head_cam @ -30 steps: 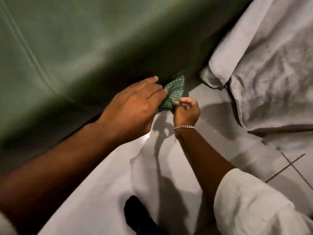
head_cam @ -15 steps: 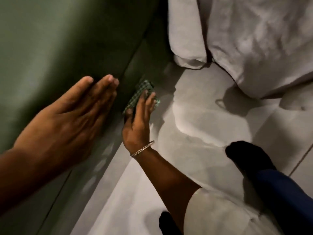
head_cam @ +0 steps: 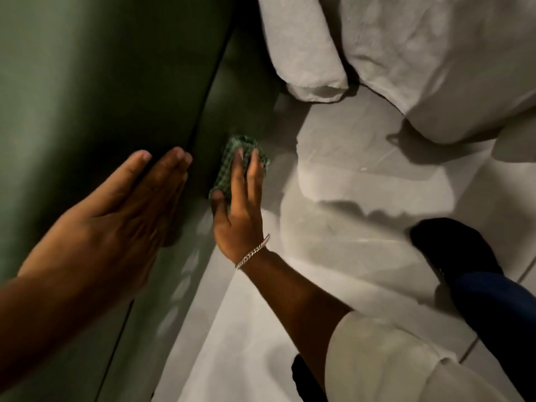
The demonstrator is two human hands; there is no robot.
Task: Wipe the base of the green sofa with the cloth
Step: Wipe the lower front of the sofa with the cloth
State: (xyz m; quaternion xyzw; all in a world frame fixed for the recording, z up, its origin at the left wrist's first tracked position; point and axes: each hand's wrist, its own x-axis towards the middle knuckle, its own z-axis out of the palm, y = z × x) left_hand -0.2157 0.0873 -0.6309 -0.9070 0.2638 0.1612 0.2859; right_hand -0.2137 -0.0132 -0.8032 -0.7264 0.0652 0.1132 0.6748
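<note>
While the right hand (head_cam: 238, 216) lies flat with its fingers (head_cam: 235, 175) pressed close together over the cloth (head_cam: 229, 158), it pins that folded green checked rag against the base of the green sofa (head_cam: 220, 111), low down where the dark upright panel meets the floor (head_cam: 333, 198). The thumb hooks the near edge of the rag, so the hold is a flat press and not a pinch. A chain bracelet (head_cam: 251, 255) circles the wrist, and a pale sleeve (head_cam: 385, 358) covers the forearm nearer the camera.

To the left, the left hand (head_cam: 116, 227) rests open against the side of the sofa above the base, fingers straight and nearly touching one another, holding nothing; it looks like a brace for balance.

Soft and thin, the rag should weigh next to nothing and will bunch or roll under the palm if pushed only from one corner. Pressing through the whole flat of the fingers, with the thumb catching the trailing edge, seems the safest way to keep it spread. The panel appears smooth and firm, so the rag should slide easily along it.

Farther out, crumpled white fabric (head_cam: 420, 53) hangs or lies just beyond the end of the base, close enough to snag a long stroke. A dark foot (head_cam: 452, 248) stands on the floor well to the right.
</note>
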